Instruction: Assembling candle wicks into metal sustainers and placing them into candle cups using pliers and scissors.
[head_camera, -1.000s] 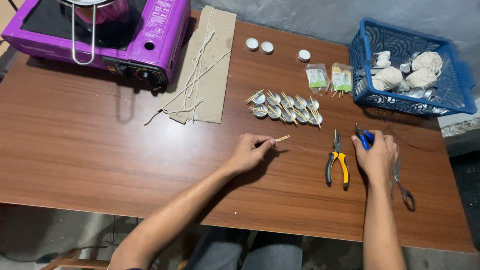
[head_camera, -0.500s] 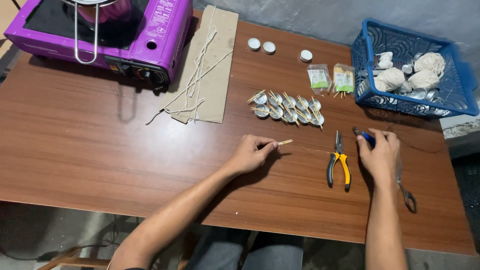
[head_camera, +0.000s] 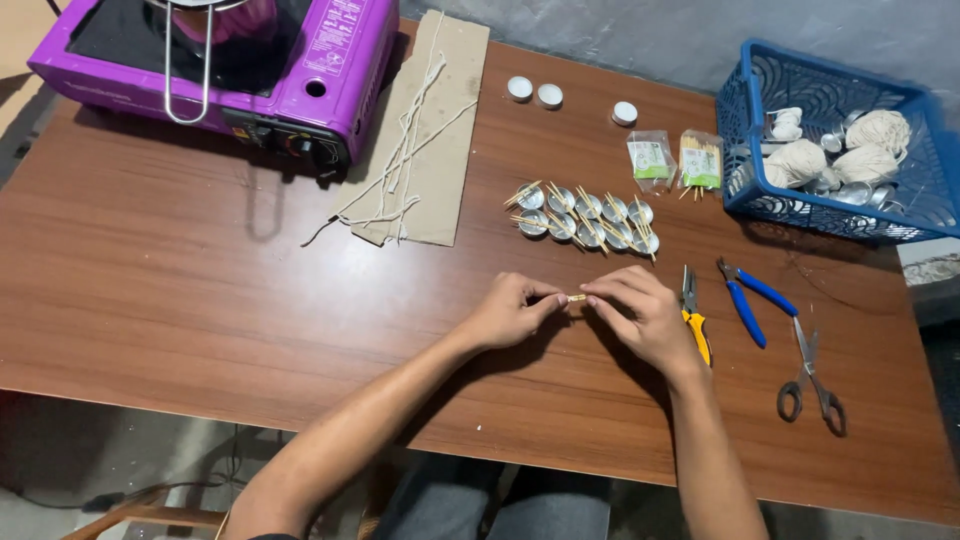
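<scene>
My left hand (head_camera: 510, 310) and my right hand (head_camera: 640, 312) meet over the middle of the brown table (head_camera: 180, 300), both pinching a short thin wooden stick (head_camera: 576, 297) between their fingertips. Just beyond them lies a cluster of small silver metal cups (head_camera: 588, 218) with sticks laid across them. Yellow-handled pliers (head_camera: 692, 318) lie right beside my right hand, and blue-handled pliers (head_camera: 748, 300) a little further right.
A purple portable gas stove (head_camera: 250, 60) stands at the far left, next to a cardboard sheet (head_camera: 435, 130) with lengths of string. A blue basket (head_camera: 840, 140) with string balls sits far right. Scissors (head_camera: 810, 375), two small packets (head_camera: 675, 160) and three white caps (head_camera: 535, 92) also lie about.
My right hand let go of the blue-handled pliers, which now lie on the table, and moved left to join my left hand on the stick.
</scene>
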